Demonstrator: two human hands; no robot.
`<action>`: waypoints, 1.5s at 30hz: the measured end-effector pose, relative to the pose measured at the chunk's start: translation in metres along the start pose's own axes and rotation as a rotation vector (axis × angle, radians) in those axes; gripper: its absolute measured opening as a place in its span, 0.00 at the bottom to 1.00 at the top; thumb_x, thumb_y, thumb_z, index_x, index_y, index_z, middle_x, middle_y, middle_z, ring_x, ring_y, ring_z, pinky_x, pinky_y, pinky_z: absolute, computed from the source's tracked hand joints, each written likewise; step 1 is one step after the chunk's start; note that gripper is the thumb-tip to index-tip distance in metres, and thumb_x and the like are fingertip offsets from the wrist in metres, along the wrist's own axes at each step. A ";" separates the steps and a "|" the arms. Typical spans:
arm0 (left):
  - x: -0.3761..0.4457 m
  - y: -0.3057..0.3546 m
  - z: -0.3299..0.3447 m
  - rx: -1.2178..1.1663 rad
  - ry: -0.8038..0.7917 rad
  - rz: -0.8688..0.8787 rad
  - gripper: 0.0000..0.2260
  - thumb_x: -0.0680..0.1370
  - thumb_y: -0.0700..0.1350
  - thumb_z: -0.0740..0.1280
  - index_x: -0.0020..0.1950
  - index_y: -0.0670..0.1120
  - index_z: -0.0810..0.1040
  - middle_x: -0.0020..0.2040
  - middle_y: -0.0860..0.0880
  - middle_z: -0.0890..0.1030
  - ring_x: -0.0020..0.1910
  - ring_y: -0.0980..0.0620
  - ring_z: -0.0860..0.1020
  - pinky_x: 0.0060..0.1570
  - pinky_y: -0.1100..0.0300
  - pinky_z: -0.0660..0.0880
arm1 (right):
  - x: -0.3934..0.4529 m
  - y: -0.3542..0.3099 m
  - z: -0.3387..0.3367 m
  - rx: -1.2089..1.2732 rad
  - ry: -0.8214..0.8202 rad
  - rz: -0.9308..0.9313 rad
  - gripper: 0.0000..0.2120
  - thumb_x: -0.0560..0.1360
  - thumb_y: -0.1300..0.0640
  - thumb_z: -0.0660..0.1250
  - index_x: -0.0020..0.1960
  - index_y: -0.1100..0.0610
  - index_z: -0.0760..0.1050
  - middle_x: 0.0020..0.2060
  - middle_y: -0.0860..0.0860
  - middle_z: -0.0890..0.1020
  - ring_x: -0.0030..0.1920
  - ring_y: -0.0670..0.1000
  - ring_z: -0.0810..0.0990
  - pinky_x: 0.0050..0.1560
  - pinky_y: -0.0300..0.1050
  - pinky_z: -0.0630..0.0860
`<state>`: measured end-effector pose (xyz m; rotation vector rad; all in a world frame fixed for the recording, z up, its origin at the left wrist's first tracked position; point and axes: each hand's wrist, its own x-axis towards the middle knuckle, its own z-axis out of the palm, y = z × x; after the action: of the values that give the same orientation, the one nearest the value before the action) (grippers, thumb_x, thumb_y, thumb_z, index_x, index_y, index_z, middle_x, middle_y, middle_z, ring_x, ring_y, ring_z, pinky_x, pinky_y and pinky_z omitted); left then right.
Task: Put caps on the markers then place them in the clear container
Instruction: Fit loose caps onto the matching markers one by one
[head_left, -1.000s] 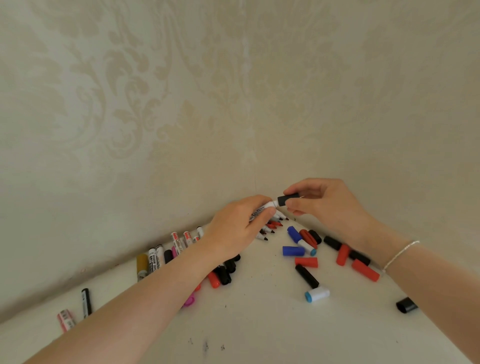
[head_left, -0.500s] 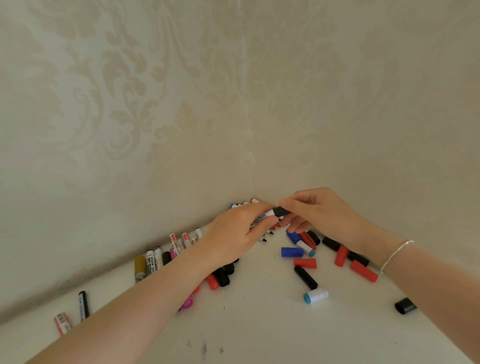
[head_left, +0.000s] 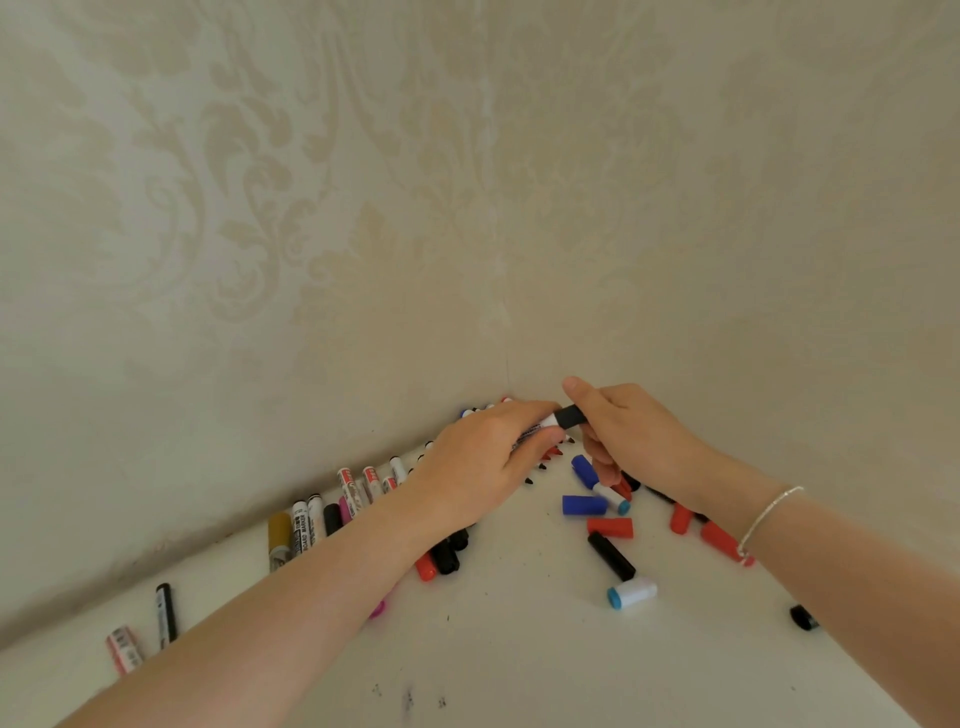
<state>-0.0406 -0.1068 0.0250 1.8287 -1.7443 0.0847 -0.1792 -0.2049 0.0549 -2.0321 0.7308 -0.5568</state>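
Note:
My left hand grips the barrel of a white marker above the table corner. A black cap sits on that marker's tip, with my right hand closed around it. Uncapped markers lie in a row along the left wall, some hidden under my left hand. Loose caps are scattered below: a blue cap, a red cap, a black cap and a white and blue cap. No clear container is in view.
The white table sits in a corner of two patterned walls. A black marker and a red-labelled marker lie at the far left. Another black cap lies at the right. Small dark marks dot the table's near part.
Both hands have dropped lower toward the corner pile. The black cap has gone from just off the marker's tip to seated on it, and my right hand has curled over it.

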 end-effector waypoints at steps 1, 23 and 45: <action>0.000 -0.002 0.000 0.010 -0.014 -0.001 0.17 0.79 0.57 0.55 0.60 0.53 0.76 0.42 0.54 0.76 0.39 0.56 0.73 0.42 0.51 0.75 | 0.001 0.001 0.000 -0.028 -0.024 0.001 0.25 0.82 0.46 0.52 0.30 0.57 0.64 0.22 0.51 0.70 0.20 0.48 0.71 0.29 0.39 0.69; -0.009 -0.057 0.015 0.203 -0.277 -0.015 0.12 0.74 0.41 0.66 0.53 0.53 0.83 0.51 0.55 0.81 0.56 0.55 0.74 0.64 0.60 0.61 | -0.002 0.047 -0.018 -0.905 -0.416 0.222 0.09 0.71 0.57 0.70 0.46 0.57 0.71 0.40 0.52 0.74 0.39 0.50 0.72 0.29 0.37 0.64; -0.011 -0.064 0.021 0.042 -0.188 -0.081 0.12 0.77 0.42 0.66 0.59 0.53 0.81 0.57 0.55 0.79 0.57 0.58 0.75 0.59 0.60 0.71 | 0.029 0.064 -0.001 -1.063 -0.196 0.040 0.16 0.73 0.60 0.68 0.60 0.57 0.72 0.58 0.53 0.73 0.51 0.53 0.75 0.48 0.44 0.73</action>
<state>0.0092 -0.1093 -0.0212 1.9900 -1.8041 -0.0868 -0.1766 -0.2535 0.0035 -2.9606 1.0723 0.1306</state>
